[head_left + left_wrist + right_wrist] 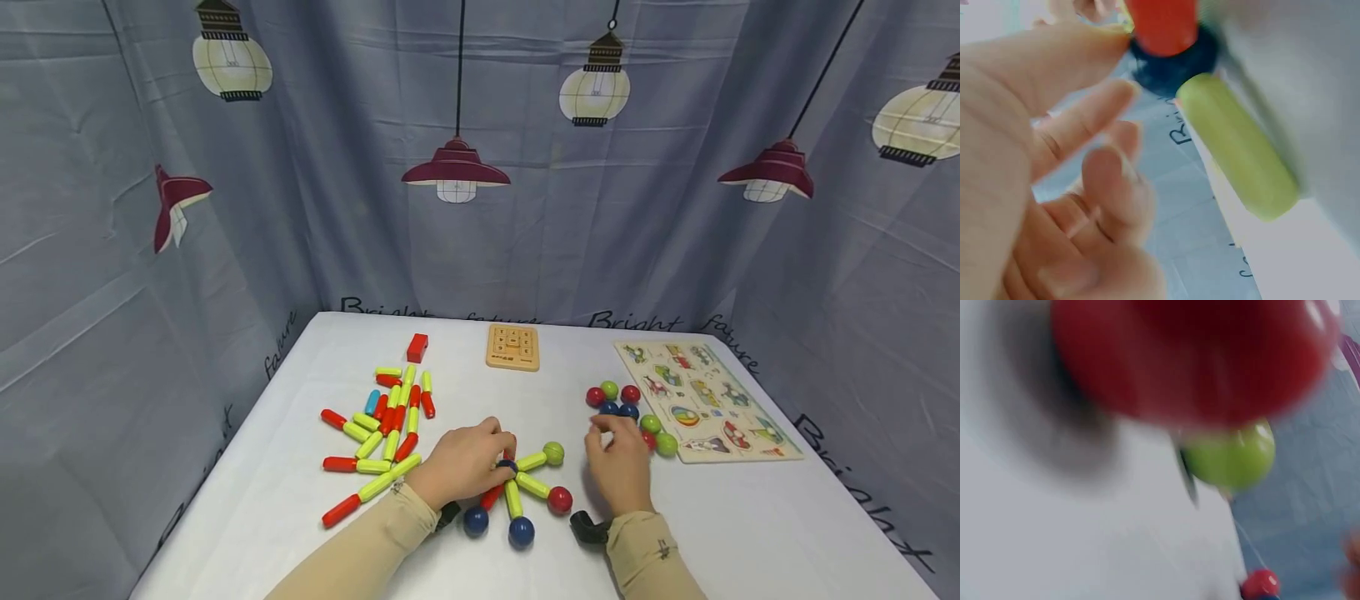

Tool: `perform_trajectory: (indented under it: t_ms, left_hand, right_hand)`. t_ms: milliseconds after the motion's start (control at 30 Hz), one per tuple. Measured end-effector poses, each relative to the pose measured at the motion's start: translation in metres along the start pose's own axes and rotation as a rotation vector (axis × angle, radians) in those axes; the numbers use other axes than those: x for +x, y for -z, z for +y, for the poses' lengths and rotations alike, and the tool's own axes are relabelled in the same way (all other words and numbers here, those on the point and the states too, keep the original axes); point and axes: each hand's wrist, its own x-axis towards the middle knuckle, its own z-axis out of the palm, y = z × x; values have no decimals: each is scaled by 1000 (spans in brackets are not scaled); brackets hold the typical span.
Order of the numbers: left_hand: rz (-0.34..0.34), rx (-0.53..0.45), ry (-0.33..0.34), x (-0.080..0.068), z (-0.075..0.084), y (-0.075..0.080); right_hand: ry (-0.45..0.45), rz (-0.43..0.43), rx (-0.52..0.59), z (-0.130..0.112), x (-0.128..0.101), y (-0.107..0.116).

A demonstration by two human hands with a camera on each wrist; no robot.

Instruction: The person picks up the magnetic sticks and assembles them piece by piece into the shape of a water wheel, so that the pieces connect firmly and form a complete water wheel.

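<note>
My left hand (468, 462) pinches at the dark blue centre ball (507, 468) of a star-like build of toy rods and balls. Red rods (492, 497) and yellow-green rods (533, 485) spread from that ball. Outer balls include a green one (553, 453), a red one (559, 500) and two blue ones (521, 532). In the left wrist view, thumb and finger meet the dark blue ball (1175, 69), partly behind a red rod (1165, 22). My right hand (621, 467) hovers right of the build with loosely bent fingers, holding nothing visible. The right wrist view has the red ball (1197, 356) close up.
Loose red and yellow-green rods (375, 467) lie at left, with a blue rod (372, 402) and a red block (417, 347). A number puzzle (513, 347) sits at the back. Several balls (631, 394) lie beside a picture puzzle board (705, 400) at right.
</note>
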Motion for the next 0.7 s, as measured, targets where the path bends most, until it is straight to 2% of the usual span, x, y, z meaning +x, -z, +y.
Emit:
perform_trajectory:
  t_ms: [33,67,133,233,367,500,700]
  left_hand:
    - [-2,3,26,-1,1,1]
    - [-3,4,44,-1,2,2]
    - [4,7,60,-1,4,3]
    - [18,28,65,-2,7,2]
    - [28,43,78,-3,10,2]
    - [-2,47,73,-2,14,6]
    - [-72,110,3,8,16,13]
  right_hand:
    - [-19,102,-84,2,1,4]
    - [-57,168,-135,3,2,8]
    - [-157,214,-207,6,4,15]
    - [-243,130,-260,11,6,22]
    - [-253,30,-269,16,5,22]
    - [-266,24,-284,19,4,20]
    - [-280,9,-289,24,5,23]
